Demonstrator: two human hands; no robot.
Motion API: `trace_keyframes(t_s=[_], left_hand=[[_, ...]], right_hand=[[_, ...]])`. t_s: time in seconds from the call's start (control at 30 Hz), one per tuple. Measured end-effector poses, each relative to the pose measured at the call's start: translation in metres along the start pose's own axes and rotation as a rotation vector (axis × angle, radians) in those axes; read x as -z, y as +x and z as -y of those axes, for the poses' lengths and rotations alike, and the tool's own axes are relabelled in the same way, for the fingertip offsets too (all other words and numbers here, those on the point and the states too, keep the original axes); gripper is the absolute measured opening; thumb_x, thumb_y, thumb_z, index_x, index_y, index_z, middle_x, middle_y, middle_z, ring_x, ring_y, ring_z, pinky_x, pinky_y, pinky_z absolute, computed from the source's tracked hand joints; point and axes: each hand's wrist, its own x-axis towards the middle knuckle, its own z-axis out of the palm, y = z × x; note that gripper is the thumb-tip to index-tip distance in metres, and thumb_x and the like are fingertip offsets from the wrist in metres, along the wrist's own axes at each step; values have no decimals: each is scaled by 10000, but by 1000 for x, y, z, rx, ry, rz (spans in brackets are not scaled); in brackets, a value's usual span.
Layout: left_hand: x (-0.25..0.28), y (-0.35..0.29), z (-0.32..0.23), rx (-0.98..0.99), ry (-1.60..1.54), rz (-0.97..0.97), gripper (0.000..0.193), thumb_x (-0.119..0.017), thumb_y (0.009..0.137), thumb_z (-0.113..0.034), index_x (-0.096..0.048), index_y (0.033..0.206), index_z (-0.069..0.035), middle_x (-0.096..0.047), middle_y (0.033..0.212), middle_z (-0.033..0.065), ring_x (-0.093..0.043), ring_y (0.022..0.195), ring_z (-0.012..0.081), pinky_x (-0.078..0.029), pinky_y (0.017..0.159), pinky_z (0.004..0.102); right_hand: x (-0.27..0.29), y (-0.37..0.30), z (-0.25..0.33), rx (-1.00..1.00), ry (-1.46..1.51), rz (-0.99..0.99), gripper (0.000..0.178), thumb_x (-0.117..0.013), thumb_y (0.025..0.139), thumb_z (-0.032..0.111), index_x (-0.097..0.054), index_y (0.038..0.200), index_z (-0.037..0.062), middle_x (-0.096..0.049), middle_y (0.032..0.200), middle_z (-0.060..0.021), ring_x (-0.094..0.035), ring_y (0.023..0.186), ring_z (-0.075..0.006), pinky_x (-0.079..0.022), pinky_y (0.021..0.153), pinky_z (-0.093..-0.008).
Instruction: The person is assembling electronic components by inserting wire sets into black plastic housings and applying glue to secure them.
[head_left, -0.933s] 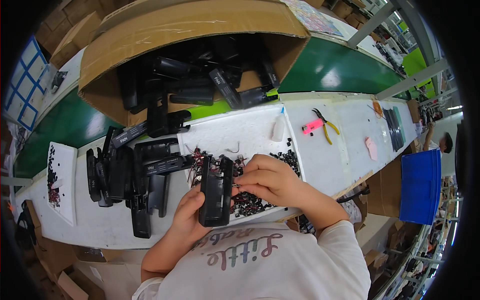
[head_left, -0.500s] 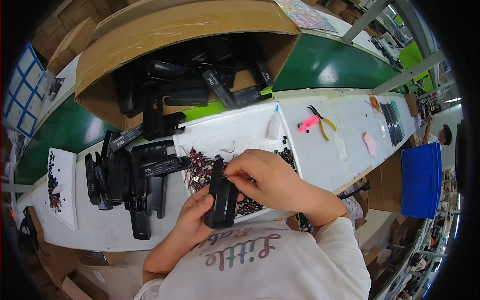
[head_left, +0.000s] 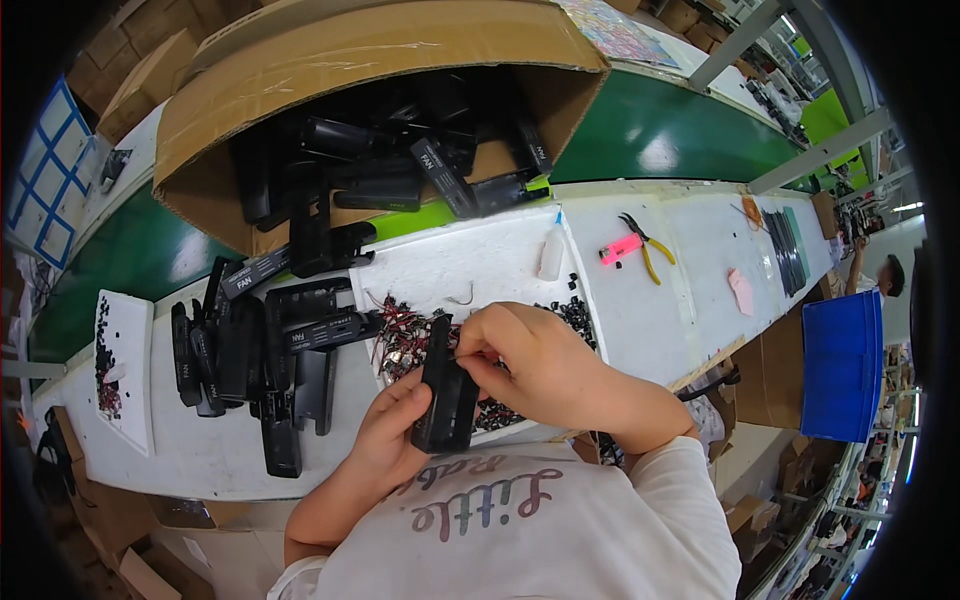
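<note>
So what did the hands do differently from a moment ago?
The right hand slid from the long black part's right side up to its top end, fingertips now pinching there. The left hand kept gripping the part from below, tilting it a little. The pile of small parts, the cardboard box and the pink pliers stayed put.

- My white worktable (head_left: 640, 300) runs from left to right in front of me, its near edge bending with the lens.
- Behind it lies a green belt (head_left: 660, 130), shiny with reflected overhead light.
- A big open cardboard box (head_left: 350, 60) stands at the back of the table.
- To my right stands a blue bin (head_left: 845, 370).
- More cardboard boxes (head_left: 130, 560) sit on the floor at my lower left.
- Grey metal frame bars (head_left: 800, 160) cross the upper right.
</note>
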Motion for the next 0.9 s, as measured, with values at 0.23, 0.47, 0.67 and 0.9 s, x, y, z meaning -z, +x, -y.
trace_keyframes(t_s=[0.23, 0.47, 0.67, 0.9], left_hand=[[3, 1, 4, 9, 8, -24, 425, -504, 907, -187, -411, 1269, 17, -545, 1171, 132, -550, 1068, 221, -425, 937, 335], [1, 3, 6, -7, 2, -88, 386, -491, 912, -160, -427, 1251, 13, -551, 1147, 102, -548, 1046, 194, -428, 916, 322], [-3, 9, 3, 15, -6, -92, 381, -457, 926, -188, -428, 1241, 24, -543, 1149, 122, -536, 1064, 206, -416, 929, 340], [-3, 17, 5, 15, -71, 1, 399, -395, 945, -246, -422, 1240, 21, -526, 1169, 147, -522, 1082, 239, -407, 934, 365]], right_hand=[[-6, -1, -7, 65, -92, -12, 258, -627, 706, -45, -444, 872, 33, -544, 722, -99, -568, 635, -287, -449, 535, -351], [-25, -7, -10, 138, -176, -79, 274, -611, 682, -58, -443, 875, 39, -551, 733, -115, -567, 647, -307, -456, 554, -373], [-12, -6, -13, -37, -106, -32, 265, -624, 699, -38, -503, 926, 26, -588, 801, -118, -591, 681, -318, -492, 598, -350], [16, -27, 1, 78, -161, -82, 291, -713, 694, 143, -586, 936, 44, -542, 883, -114, -532, 803, -302, -436, 661, -384]])
